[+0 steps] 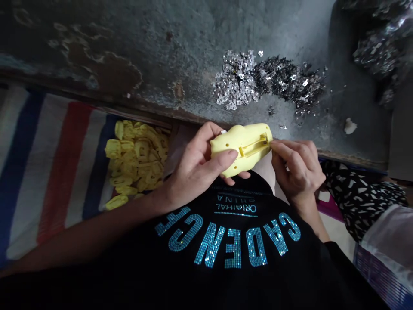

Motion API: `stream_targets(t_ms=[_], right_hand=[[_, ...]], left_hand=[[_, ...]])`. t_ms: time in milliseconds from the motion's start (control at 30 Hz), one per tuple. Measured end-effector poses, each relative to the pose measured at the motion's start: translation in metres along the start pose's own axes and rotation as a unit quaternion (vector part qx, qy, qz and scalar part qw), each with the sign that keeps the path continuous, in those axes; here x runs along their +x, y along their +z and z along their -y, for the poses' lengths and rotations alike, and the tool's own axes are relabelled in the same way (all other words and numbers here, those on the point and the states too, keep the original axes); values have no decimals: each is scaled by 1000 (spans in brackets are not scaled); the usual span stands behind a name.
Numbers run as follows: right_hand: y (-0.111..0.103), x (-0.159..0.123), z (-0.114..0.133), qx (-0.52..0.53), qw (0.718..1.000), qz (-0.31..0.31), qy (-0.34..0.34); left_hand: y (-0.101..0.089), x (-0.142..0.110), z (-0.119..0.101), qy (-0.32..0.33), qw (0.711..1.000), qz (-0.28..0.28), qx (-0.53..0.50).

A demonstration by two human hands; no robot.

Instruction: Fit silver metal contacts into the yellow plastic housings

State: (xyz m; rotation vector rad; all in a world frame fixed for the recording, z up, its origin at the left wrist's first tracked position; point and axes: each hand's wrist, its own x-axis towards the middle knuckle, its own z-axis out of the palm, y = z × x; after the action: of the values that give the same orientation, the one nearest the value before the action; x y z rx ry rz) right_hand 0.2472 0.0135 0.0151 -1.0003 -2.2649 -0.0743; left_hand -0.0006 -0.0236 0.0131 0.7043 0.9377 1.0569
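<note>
Yellow casing [242, 138] between both hands [195, 168] [297, 165]

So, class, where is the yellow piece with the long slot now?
In the head view, the yellow piece is just right of centre, held by the left hand, with the right hand at its slotted end, below the small metal parts.

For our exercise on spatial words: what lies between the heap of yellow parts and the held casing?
The left hand, holding the casing, plus a dim patch beside the heap of yellow parts, too unclear to name; the head view shows this.
</note>
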Motion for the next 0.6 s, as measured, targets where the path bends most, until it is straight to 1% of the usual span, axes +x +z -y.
stream_targets(t_ms=[100, 133, 200, 267, 333, 400, 433, 500, 600], right_hand=[[-1, 1, 2, 16, 1000, 2, 5], [-2, 2, 1, 31, 999, 1, 22], [-3, 5, -3, 91, 992, 2, 83], [-4, 9, -11, 188, 968, 27, 161], [-4, 15, -21, 293, 926, 82, 223], [-4, 20, -29, 369, 884, 132, 257], [-3, 23, -32, 392, 869, 144, 266], [-2, 24, -34, 422, 853, 141, 273], [4, 16, -31, 449, 850, 88, 261]], left_hand=[[0, 0, 0, 4, 1000, 2, 0], [0, 0, 0, 6, 1000, 2, 1], [1, -1, -1, 14, 1000, 3, 11], [4, -3, -3, 32, 999, 1, 34], [6, -5, -4, 59, 996, -1, 68], [6, -8, -3, 90, 989, 2, 116], [6, -10, -3, 105, 984, 8, 145], [4, -11, -2, 132, 970, 25, 201], [0, -10, -6, 173, 947, 78, 259]])
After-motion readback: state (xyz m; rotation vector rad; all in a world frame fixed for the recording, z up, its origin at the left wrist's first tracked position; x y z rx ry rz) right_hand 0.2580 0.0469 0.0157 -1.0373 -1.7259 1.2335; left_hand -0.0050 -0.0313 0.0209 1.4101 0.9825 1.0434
